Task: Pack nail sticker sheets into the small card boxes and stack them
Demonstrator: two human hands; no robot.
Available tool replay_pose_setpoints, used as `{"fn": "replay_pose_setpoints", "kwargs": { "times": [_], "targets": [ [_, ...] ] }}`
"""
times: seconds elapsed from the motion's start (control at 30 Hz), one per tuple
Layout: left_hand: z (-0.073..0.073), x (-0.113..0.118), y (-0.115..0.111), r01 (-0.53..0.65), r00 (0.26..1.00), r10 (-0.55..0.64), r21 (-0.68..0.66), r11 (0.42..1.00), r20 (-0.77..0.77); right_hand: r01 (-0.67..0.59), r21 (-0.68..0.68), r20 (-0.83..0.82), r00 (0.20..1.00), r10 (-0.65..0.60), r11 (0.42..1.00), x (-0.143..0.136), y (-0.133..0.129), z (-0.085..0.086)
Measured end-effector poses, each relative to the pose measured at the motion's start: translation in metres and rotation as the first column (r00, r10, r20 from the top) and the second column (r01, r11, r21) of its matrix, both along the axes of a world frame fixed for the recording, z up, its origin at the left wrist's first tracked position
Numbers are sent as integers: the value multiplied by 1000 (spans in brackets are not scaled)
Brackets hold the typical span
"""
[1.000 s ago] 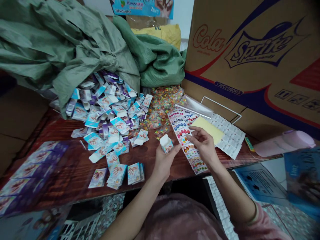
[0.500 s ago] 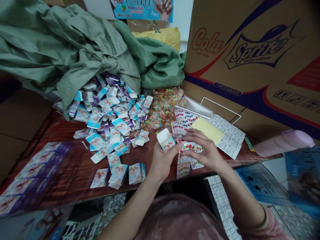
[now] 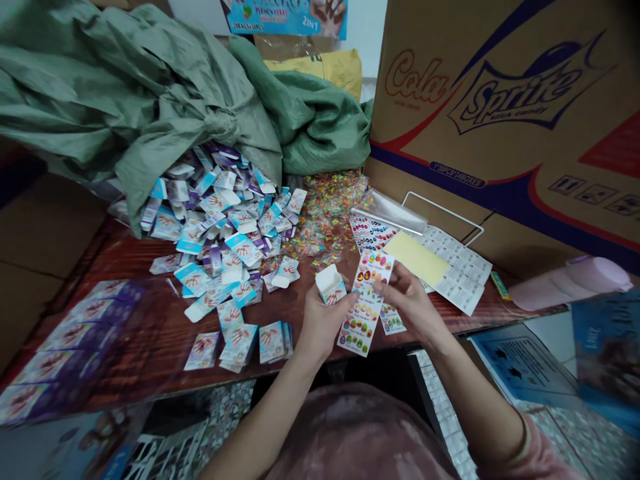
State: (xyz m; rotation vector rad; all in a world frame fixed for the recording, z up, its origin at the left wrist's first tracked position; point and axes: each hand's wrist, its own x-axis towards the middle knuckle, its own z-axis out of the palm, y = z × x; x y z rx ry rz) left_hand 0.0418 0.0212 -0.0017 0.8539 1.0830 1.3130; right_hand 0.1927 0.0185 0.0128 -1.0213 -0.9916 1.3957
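My left hand (image 3: pixel 323 327) is wrapped round a small open white and blue box (image 3: pixel 331 285), its flap up. Its thumb touches the left edge of a sticker sheet (image 3: pixel 364 303) printed with rows of colourful little pictures. The sheet's right edge is pinched by my right hand (image 3: pixel 411 300). Below the right hand another sticker sheet (image 3: pixel 393 320) lies on the table, partly hidden. Behind the hands are more sticker sheets (image 3: pixel 373 233) and a pale yellow paper (image 3: pixel 416 259).
Small boxes (image 3: pixel 230 220) spill from a green sack (image 3: pixel 200 87). Small colourful packets (image 3: pixel 327 213) lie beside them. Box stacks (image 3: pixel 273 342) stand near the front edge of the table (image 3: pixel 165 320). A large carton (image 3: pixel 500 133), a wire stand (image 3: pixel 445 207) and a pink bottle (image 3: pixel 570 285) are at right.
The sticker sheet has come up between my hands and now faces the camera in full. My right hand has closed on its edge, and my left hand still has the box.
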Motion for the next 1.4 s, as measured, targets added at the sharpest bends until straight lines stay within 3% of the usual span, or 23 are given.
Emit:
{"fn": "replay_pose_setpoints", "kwargs": {
  "times": [0.1, 0.3, 0.43, 0.57, 0.67, 0.77, 0.8, 0.87, 0.97, 1.03, 1.1, 1.17, 1.27, 1.33, 1.4],
  "targets": [
    [-6, -2, 4, -63, 998, 63, -14, 998, 24, -115, -19, 71, 991, 116, 993, -3, -8, -14],
    [-10, -8, 1, 139, 990, -140, -115, 984, 4, -13, -8, 101, 995, 14, 1000, 1, -8, -29],
    [-12, -8, -3, 104, 994, -101, -125, 987, 33, -4, 31, 156, 988, -1, 999, 2, -7, -30],
    [-9, -6, -2, 60, 990, -36, -175, 983, 139, 24, 262, 309, 945, -108, 965, 4, -11, -30],
    [-4, -4, -2, 69, 972, -11, -235, 970, 236, -100, 492, 509, 839, -193, 865, 6, -15, -29],
    [-5, -4, -3, 119, 975, -73, -214, 970, 210, -186, 569, 604, 755, -255, 801, 8, -18, -30],
    [-7, -4, -4, 116, 981, -81, -199, 973, 176, -190, 555, 610, 755, -240, 810, 8, -18, -31],
    [-11, -4, -5, 74, 993, -57, -177, 981, 99, -147, 452, 576, 801, -162, 880, 9, -18, -33],
    [-16, -5, -4, 12, 1000, -13, -145, 989, -4, -84, 136, 390, 920, 25, 987, 9, -16, -35],
    [-17, -6, -3, 3, 999, -9, -123, 992, -46, -133, -9, 289, 949, 130, 991, 7, -14, -36],
    [-17, -6, -2, 9, 997, -17, -108, 994, -72, -175, -29, 263, 948, 177, 984, 3, -12, -36],
    [-17, -6, -4, 56, 994, -67, -123, 991, -85, -127, 5, 253, 960, 121, 992, -1, -10, -37],
    [-19, -6, -9, 119, 989, -132, -168, 979, -68, 56, 100, 301, 950, -84, 993, -3, -10, -42],
    [-20, -6, -12, 98, 993, -108, -172, 980, -48, 123, 221, 425, 881, -209, 967, -1, -12, -46],
    [-20, -5, -14, 55, 998, -61, -157, 986, -35, 61, 370, 553, 788, -272, 927, 3, -15, -48]
  ]
}}
